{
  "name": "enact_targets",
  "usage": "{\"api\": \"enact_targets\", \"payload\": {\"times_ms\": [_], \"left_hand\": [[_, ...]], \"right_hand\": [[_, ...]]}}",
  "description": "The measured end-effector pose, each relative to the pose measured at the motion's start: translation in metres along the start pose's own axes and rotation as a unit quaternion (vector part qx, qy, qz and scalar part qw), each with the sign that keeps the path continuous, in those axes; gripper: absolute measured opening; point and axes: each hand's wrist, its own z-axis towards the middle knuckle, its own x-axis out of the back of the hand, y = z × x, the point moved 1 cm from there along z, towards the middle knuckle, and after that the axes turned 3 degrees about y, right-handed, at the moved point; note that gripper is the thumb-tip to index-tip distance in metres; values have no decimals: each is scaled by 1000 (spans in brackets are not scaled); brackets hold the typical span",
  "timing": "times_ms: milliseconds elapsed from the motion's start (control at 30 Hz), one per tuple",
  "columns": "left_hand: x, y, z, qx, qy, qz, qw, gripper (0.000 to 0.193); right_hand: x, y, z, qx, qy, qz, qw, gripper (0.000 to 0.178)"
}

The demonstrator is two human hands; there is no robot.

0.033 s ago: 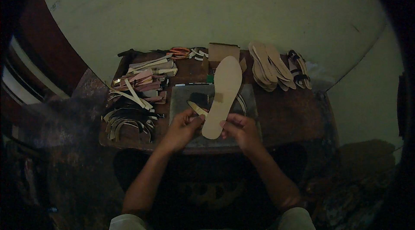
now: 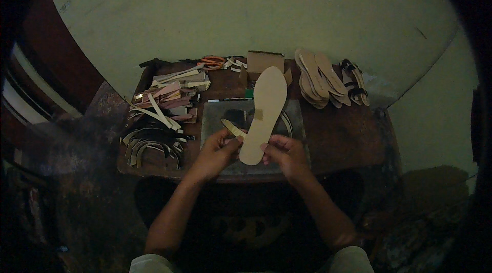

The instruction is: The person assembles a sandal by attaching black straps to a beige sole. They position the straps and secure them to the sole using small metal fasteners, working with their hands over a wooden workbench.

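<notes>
A pale beige insole (image 2: 269, 91) stands tilted over the grey slab (image 2: 212, 114), heel toward me, with a darker patch at its waist. My right hand (image 2: 288, 155) pinches the heel's right edge between thumb and fingers. On the other side, my left hand (image 2: 218, 154) is closed on a pale strap (image 2: 233, 128), whose pointed end sticks out past the fingers. The left thumb reaches close to the insole; whether it touches, I cannot tell. Behind the insole, part of a curved strip (image 2: 287, 125) shows on the slab.
Bundled straps (image 2: 174, 101) and curved dark strips (image 2: 151, 145) lie on the wooden table (image 2: 343, 139) at left. Orange-handled scissors (image 2: 212, 61) and a cardboard box (image 2: 266, 60) sit at the back. Stacked insoles (image 2: 318, 78) and a strapped sandal (image 2: 354, 83) are at right, before a wall (image 2: 256, 6).
</notes>
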Motion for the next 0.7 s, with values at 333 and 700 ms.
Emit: {"api": "enact_targets", "payload": {"times_ms": [333, 700], "left_hand": [[-9, 11, -8, -4, -8, -25, 1000, 26], [-18, 1, -6, -74, 171, 3, 983, 23]], "right_hand": [[5, 2, 2, 18, -10, -49, 999, 24], [-15, -5, -12, 242, 144, -163, 946, 75]]}}
